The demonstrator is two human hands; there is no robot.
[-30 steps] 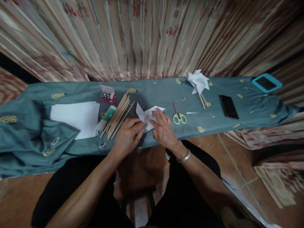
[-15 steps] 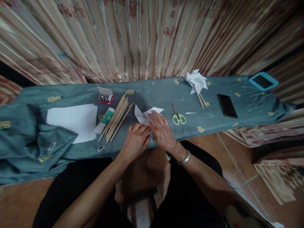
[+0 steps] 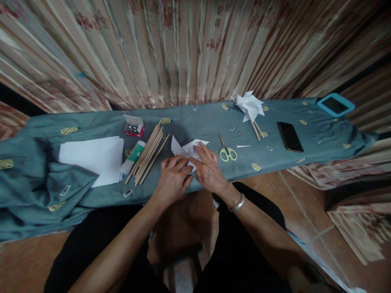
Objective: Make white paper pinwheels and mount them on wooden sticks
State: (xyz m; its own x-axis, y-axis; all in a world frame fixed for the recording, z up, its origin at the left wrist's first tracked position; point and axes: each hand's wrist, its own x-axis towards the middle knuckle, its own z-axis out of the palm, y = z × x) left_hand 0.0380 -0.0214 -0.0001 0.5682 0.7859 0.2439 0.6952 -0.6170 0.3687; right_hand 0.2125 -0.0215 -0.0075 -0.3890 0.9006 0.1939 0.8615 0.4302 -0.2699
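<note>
A white folded paper pinwheel (image 3: 188, 149) lies on the cloth between my hands, its pointed blades raised toward the far side. My left hand (image 3: 173, 178) is at its near left edge, fingers curled and closed on the paper. Across the right part of the paper rests my right hand (image 3: 210, 169), open, with its fingers stretched out and pressing down. My fingers cover some of the folds. To the right are green-handled scissors (image 3: 227, 152). Wooden sticks (image 3: 149, 152) lie in a bunch to the left.
White paper sheets (image 3: 91, 158), a glue tube (image 3: 133, 156) and a box of metal pins (image 3: 134, 126) are on the left. Finished pinwheels on sticks (image 3: 249, 106), a phone (image 3: 290, 137) and a blue-framed tablet (image 3: 335, 105) are right. A paper sliver (image 3: 243, 146) lies beside the scissors.
My right hand's fingers have shifted slightly on the paper, and my left fingers have spread a little. More of the paper between the hands shows. The view has tilted slightly.
</note>
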